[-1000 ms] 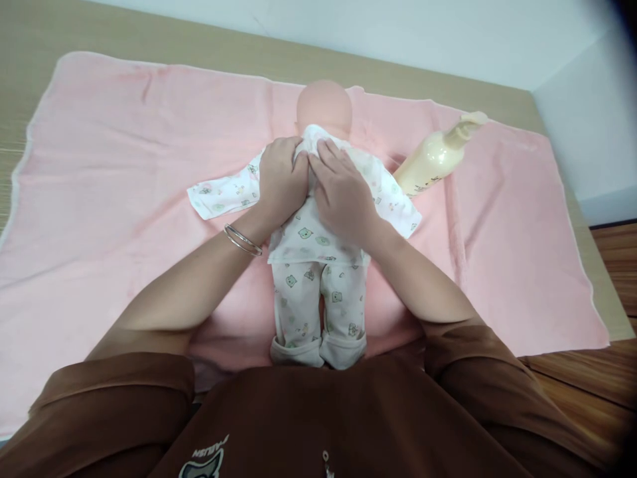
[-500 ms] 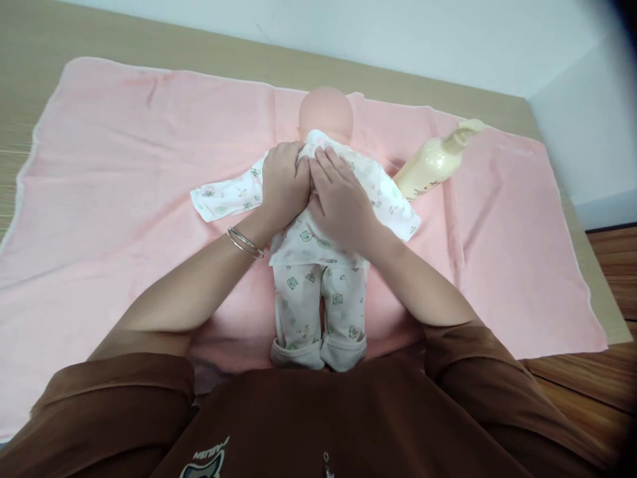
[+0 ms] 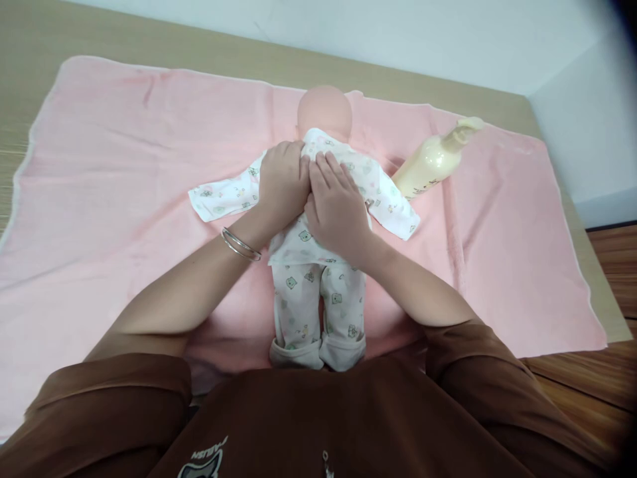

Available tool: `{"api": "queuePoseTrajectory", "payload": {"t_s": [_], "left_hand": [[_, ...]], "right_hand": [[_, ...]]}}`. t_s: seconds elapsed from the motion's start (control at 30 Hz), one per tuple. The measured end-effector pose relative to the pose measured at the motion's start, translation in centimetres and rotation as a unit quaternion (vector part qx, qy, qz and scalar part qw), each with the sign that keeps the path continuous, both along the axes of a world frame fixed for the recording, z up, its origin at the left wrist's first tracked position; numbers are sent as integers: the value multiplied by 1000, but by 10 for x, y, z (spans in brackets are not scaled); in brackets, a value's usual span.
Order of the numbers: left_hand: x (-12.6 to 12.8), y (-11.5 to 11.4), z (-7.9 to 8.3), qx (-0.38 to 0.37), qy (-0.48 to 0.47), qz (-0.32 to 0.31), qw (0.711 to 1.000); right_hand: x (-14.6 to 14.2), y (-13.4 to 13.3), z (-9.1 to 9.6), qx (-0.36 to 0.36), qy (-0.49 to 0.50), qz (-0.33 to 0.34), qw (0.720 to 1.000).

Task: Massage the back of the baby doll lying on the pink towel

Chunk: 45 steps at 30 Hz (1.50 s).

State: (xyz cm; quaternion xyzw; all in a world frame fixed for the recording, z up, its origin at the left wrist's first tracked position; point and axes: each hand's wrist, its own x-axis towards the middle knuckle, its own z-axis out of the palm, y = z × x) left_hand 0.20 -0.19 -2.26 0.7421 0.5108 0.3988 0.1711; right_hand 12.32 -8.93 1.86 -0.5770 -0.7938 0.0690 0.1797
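Note:
A baby doll (image 3: 324,109) lies on its back on a pink towel (image 3: 124,172), head away from me, dressed in a white printed top (image 3: 383,196) and matching trousers (image 3: 318,299). Both my hands rest side by side on the doll's chest. My left hand (image 3: 281,182), with bangles on the wrist, is curled over the top's front edge near the collar. My right hand (image 3: 336,206) lies on the chest with fingers together, pressed onto the cloth. What the fingertips pinch is hidden.
A cream pump bottle (image 3: 432,159) lies on its side on the towel, right of the doll's arm. The towel covers a wooden table (image 3: 149,40) against a white wall. The table's right edge (image 3: 604,285) drops to a wooden floor.
Both hands have slid slightly down from the collar toward the chest. The doll and bottle stay put.

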Motion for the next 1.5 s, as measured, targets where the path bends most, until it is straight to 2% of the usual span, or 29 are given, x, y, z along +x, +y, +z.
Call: {"api": "queuePoseTrajectory", "payload": {"t_s": [0.07,0.17,0.3,0.37,0.47,0.57,0.63,0.77,0.9,0.97,1.07,1.23,1.37,1.5], "left_hand": [[2,-12,8,-9,58,1,998],[8,-36,19,-6,93,-9,996],[12,-57,24,-5,110,-19,994],[11,-53,24,2,100,-28,995],[6,-34,23,10,130,-21,991],[0,-12,19,-7,143,2,990],[-1,-7,15,3,141,13,990],[3,-26,13,47,155,4,987],[9,-49,19,38,127,-10,991],[9,-48,22,45,127,-20,991],[3,-28,22,40,146,-20,988],[-6,4,9,1,108,-13,994],[-6,-5,0,21,80,-15,996],[-5,-26,5,42,96,-63,993]], "right_hand": [[8,15,-2,5,34,-9,999],[23,41,-1,-5,69,-51,996],[33,54,8,-60,39,-106,992],[31,48,12,-69,14,-121,990],[20,28,16,-58,-33,-125,990],[8,6,17,-37,-67,-107,991],[5,1,18,-35,-78,-93,992],[16,19,19,-37,-51,-88,994],[31,48,18,-59,-35,-105,992],[34,54,16,-73,-55,-101,991],[33,45,14,-73,-74,-78,992],[26,21,11,-30,-60,-49,997],[30,34,9,-25,-27,-44,998],[43,61,10,-62,6,-83,995]]}}
